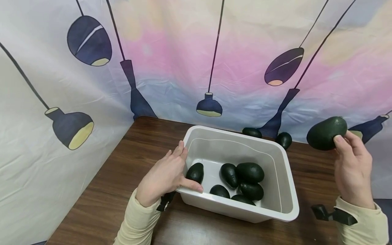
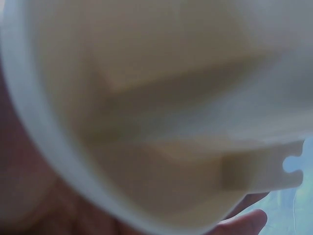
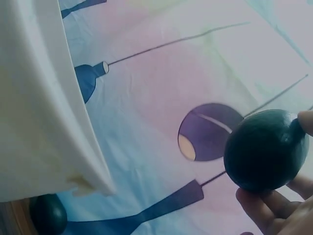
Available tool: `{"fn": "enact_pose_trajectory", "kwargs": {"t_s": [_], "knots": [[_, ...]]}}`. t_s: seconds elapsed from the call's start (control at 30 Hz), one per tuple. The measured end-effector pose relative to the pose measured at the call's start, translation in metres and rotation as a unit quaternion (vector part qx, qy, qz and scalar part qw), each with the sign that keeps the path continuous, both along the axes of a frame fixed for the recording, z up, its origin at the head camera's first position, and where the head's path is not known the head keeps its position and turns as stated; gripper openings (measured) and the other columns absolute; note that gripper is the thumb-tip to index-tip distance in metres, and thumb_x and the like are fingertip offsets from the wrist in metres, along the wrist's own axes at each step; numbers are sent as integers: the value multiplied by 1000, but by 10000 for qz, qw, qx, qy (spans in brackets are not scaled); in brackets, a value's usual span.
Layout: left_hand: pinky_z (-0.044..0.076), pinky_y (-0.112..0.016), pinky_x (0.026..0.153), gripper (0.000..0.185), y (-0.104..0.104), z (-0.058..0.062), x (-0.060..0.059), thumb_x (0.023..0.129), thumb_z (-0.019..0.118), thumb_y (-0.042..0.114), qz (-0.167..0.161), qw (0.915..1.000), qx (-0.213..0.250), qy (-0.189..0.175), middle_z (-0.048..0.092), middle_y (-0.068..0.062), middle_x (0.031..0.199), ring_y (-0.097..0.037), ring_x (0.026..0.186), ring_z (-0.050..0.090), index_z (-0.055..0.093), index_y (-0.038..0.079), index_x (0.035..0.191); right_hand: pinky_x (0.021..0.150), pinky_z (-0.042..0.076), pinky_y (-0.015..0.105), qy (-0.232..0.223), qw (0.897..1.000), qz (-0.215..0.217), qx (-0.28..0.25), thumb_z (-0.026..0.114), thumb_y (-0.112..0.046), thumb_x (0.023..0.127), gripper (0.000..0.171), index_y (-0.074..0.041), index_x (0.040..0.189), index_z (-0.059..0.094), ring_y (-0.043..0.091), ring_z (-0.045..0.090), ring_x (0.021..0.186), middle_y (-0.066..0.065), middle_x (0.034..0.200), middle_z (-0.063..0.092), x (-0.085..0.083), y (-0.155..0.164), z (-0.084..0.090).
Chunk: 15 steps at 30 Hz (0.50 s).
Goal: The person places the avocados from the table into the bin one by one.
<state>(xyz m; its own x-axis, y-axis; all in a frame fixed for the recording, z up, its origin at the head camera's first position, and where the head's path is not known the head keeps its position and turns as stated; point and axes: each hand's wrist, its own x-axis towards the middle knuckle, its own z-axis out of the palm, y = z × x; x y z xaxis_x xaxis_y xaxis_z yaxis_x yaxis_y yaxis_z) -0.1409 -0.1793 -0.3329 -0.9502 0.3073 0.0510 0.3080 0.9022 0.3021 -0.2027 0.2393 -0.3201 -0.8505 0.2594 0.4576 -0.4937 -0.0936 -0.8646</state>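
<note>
My right hand (image 1: 353, 168) holds up a dark green avocado (image 1: 327, 133), pinched between thumb and fingers, to the right of a pale plastic bin (image 1: 280, 166). In the right wrist view the same avocado (image 3: 266, 150) shows its rounded side toward the camera. My left hand (image 1: 166, 173) rests on the bin's front left corner, thumb laid over the front rim and fingers stretched along the left rim. Inside the bin lie several avocados: one (image 1: 195, 173) by the left wall, the others grouped toward the middle, including a large one (image 1: 250, 172).
Behind the bin, two more avocados, one (image 1: 252, 132) and another (image 1: 283, 140), lie on the wooden table (image 1: 122, 170). A cloth backdrop (image 1: 177, 61) printed with lamps hangs along the table's back and left sides.
</note>
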Motion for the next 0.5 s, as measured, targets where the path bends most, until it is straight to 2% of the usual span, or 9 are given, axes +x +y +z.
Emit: {"fn": "enact_pose_trajectory", "kwargs": {"t_s": [0.13,0.23,0.4,0.5], "knots": [[34,-51,109,132,0,0,0,55,76,73,-2,10000,-10,5,24,-36,149,-39,129,46,34,-16,142,96,40,18,-5,9955,-179,936,56,6,93,46,0,138,51,22,49,121,13,132,53,8,-5,4],[33,-51,109,132,0,0,0,55,76,73,7,10000,1,-29,24,-36,150,-39,130,45,34,-16,142,91,42,14,167,9842,-336,1728,57,10,90,53,-2,141,49,20,51,119,11,133,53,13,-8,5],[32,-51,110,132,0,0,-1,55,77,73,30,10000,27,-89,22,-35,150,-39,130,44,34,-16,142,89,43,16,879,9740,-60,2087,59,15,86,56,5,140,46,21,52,116,17,133,53,16,-13,8],[32,-51,110,132,0,0,-1,55,77,73,36,9999,34,-110,22,-35,151,-39,130,44,34,-15,142,90,42,17,1113,9716,189,2079,61,16,85,58,8,139,45,23,50,117,20,133,51,18,-17,10]]}}
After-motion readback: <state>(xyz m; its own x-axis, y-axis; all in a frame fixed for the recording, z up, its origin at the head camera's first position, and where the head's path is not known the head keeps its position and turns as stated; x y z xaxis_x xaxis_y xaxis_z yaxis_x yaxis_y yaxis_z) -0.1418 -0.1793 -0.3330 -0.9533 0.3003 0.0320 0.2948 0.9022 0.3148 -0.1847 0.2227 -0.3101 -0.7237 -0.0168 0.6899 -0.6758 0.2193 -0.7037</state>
